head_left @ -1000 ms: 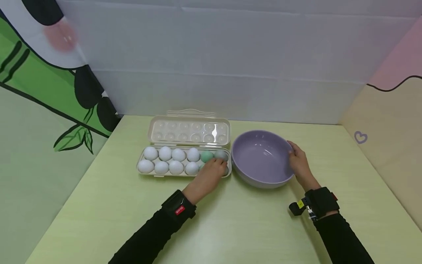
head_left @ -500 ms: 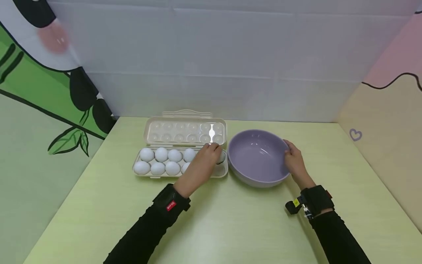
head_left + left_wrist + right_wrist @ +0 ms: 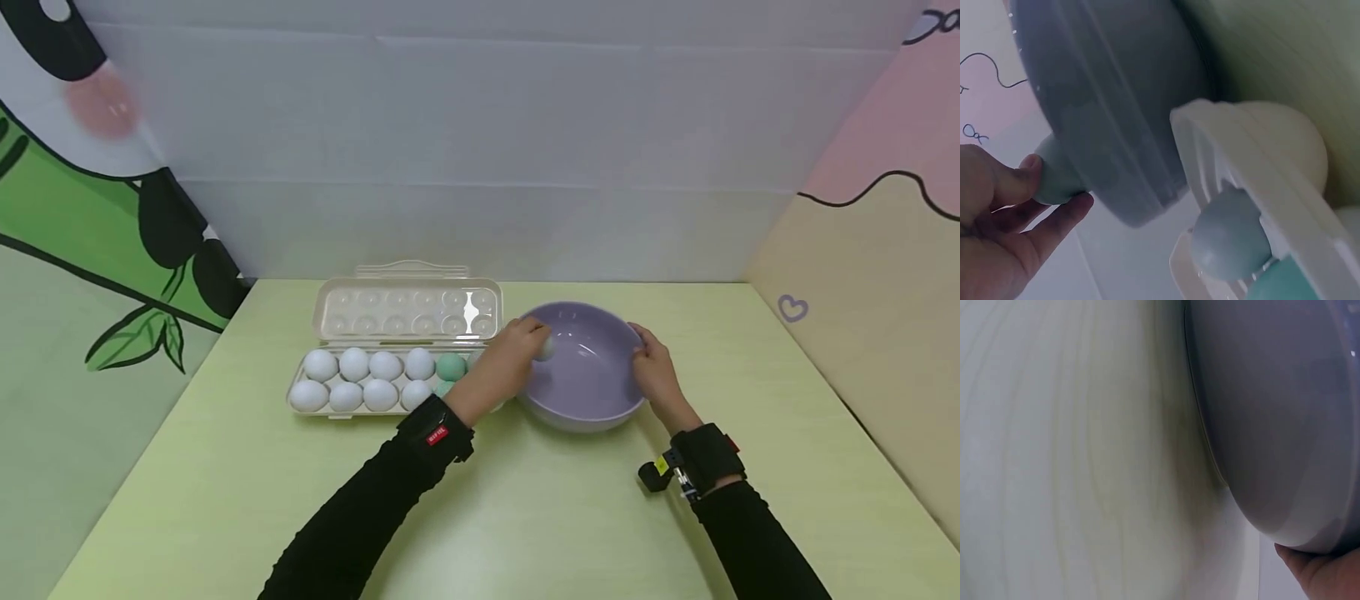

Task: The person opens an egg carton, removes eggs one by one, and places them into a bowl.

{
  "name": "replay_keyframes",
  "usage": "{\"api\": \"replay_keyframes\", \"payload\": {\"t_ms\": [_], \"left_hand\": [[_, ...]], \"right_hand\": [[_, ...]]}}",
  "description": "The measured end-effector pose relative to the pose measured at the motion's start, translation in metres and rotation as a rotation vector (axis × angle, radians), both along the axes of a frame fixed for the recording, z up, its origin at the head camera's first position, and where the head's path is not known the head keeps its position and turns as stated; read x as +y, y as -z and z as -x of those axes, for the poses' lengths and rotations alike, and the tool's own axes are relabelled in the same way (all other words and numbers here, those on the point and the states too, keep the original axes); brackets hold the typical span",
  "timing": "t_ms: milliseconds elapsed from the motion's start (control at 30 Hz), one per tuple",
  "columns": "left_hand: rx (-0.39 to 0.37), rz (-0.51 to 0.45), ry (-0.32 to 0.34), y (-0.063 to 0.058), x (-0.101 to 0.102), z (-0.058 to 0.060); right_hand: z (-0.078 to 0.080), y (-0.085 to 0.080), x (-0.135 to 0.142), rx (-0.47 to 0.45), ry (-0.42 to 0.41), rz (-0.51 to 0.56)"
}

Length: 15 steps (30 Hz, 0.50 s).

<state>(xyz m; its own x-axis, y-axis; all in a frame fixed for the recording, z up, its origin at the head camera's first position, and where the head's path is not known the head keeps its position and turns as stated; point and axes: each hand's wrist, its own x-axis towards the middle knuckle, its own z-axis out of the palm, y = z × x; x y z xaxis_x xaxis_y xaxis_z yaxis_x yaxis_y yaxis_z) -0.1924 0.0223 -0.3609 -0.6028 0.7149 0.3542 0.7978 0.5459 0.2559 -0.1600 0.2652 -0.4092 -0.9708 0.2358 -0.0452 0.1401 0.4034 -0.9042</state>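
Observation:
My left hand pinches a pale grey-green egg between thumb and fingertips at the left rim of a purple bowl. In the left wrist view, the bowl's side partly hides that egg. My right hand grips the bowl's right rim, its thumb showing in the right wrist view. Left of the bowl, an egg carton holds two rows of eggs: several white eggs, green eggs and a grey-blue egg. My left hand and forearm cover its right front part.
The carton's clear lid lies folded back behind it. Everything stands on a pale yellow-green table. A white backdrop rises along the far edge, with printed panels on both sides.
My left hand has lifted the grey-green egg from the carton's right end and carried it right to the bowl. My right hand keeps its hold on the rim. The head view has shifted slightly.

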Motion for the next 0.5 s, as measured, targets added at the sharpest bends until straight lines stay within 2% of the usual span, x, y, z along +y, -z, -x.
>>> {"api": "replay_keyframes", "payload": {"t_ms": [267, 367, 500], "left_hand": [[-0.119, 0.164, -0.05, 0.009, 0.023, 0.005], [-0.111, 0.21, -0.046, 0.011, 0.029, 0.006], [-0.036, 0.265, -0.034, 0.016, 0.034, 0.008]], "right_hand": [[0.001, 0.001, 0.0, 0.019, -0.01, -0.016], [0.001, 0.002, 0.001, 0.014, -0.004, -0.021], [0.003, 0.004, 0.0, 0.011, 0.004, -0.019]]}}
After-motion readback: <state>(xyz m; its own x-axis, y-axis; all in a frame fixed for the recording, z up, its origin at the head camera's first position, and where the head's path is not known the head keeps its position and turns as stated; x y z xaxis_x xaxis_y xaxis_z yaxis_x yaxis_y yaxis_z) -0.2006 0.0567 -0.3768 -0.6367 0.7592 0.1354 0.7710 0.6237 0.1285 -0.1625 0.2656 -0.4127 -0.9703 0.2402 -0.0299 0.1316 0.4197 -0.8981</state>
